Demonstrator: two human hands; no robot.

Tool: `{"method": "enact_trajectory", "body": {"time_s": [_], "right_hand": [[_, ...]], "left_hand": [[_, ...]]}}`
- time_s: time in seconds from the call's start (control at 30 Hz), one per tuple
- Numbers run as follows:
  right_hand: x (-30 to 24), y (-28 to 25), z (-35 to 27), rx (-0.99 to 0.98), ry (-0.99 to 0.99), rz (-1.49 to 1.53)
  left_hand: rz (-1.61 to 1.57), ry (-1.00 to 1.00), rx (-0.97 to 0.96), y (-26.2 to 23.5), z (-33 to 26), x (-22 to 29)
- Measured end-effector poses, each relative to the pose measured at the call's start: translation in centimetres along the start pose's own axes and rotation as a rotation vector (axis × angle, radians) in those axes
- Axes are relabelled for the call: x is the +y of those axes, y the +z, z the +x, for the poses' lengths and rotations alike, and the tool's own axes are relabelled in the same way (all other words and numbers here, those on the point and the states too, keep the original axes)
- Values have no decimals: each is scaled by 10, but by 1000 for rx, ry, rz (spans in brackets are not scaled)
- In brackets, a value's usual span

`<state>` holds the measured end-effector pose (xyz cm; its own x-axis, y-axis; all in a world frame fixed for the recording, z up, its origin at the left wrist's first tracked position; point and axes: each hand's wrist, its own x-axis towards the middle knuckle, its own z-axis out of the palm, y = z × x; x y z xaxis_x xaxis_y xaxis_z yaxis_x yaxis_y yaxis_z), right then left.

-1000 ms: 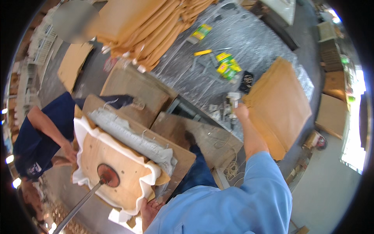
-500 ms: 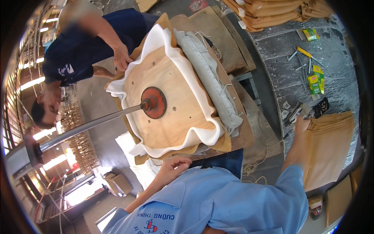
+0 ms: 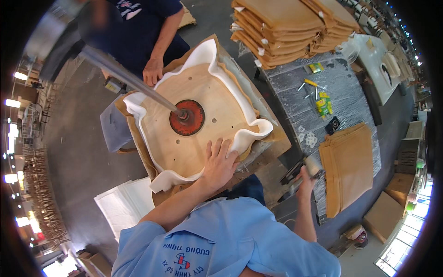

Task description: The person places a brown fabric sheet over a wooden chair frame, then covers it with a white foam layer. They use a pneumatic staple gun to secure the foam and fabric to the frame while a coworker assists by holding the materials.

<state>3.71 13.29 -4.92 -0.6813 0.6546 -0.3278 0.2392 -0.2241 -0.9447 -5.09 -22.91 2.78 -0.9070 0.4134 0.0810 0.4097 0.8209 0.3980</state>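
Note:
My left hand [image 3: 219, 167] lies flat on the near edge of a pale plywood seat panel [image 3: 194, 152], its fingers spread beside the white foam [image 3: 249, 136] that folds up around the rim. Brown covering material [image 3: 150, 159] shows outside the foam. A round red press plate [image 3: 187, 117] on a metal shaft [image 3: 134, 83] bears on the middle of the panel. Off to the right, my right hand [image 3: 304, 185] grips a staple gun [image 3: 295, 173], slightly blurred, between the panel and the grey table.
Across the panel, a co-worker's hand [image 3: 153, 71] rests near the far-left edge. The plastic-covered table [image 3: 288, 90] carries brown covers [image 3: 348, 166], a taller stack of them [image 3: 277, 34], green-yellow packets [image 3: 324, 105] and small tools. White sheets [image 3: 124, 203] lie at the lower left.
My left hand has moved from near my body onto the panel. The right hand has lifted the staple gun off the table and brought it left. My view has turned.

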Motion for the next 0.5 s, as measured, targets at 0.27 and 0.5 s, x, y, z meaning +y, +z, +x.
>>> {"method": "enact_trajectory", "body": {"time_s": [0.27,0.5], "right_hand": [[-21,16,-88,-410,38,-167],[-47,56,-67,-766,48,-288]], "left_hand": [[3,-7,41,7,11,-12],[-17,-89,13,10,4,-28]]}}
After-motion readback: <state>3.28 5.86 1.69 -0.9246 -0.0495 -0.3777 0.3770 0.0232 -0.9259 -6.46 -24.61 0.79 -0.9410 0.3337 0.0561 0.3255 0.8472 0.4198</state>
